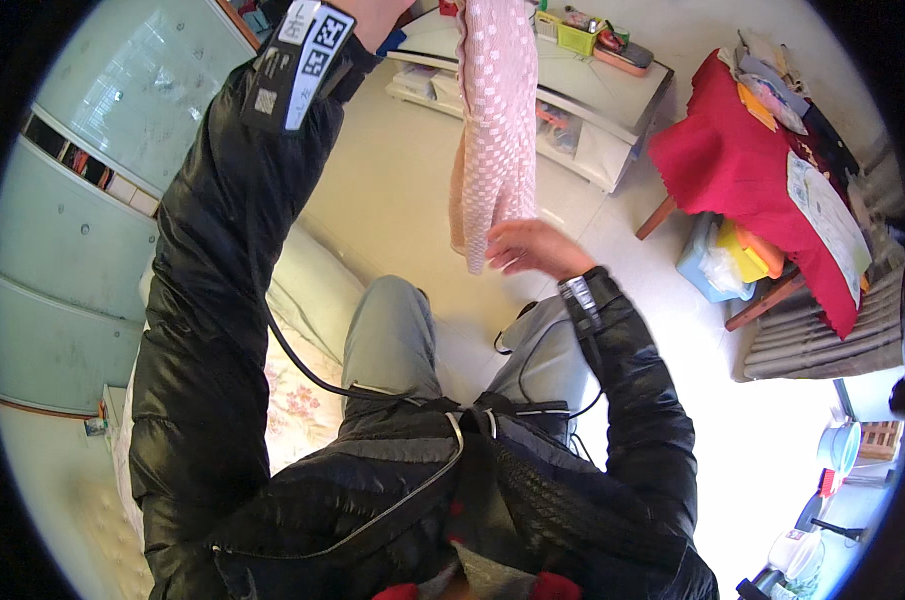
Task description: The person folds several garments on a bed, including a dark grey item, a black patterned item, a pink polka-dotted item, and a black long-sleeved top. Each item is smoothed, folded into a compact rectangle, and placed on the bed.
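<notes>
A pink cloth with a pale checked pattern (500,110) hangs in long folds in front of me, its top running out of the picture. My right hand (538,248) is at its lower right edge, fingers curled in against the fabric and slightly blurred. Raised to the upper left, my left hand (378,22) shows only its wrist side and part of the palm. Its fingers lie beyond the upper edge, so whether they grip the cloth is hidden. A black device with a printed tag (298,68) is strapped at my left wrist, and a band (580,300) circles my right.
Beyond the cloth stands a low white cabinet (613,100) carrying a green basket (577,38). At right, a red-draped table (718,135) holds piled items, with a blue bin (708,265) beneath. A bed (298,410) lies left of my legs, near pale wardrobe doors (68,245).
</notes>
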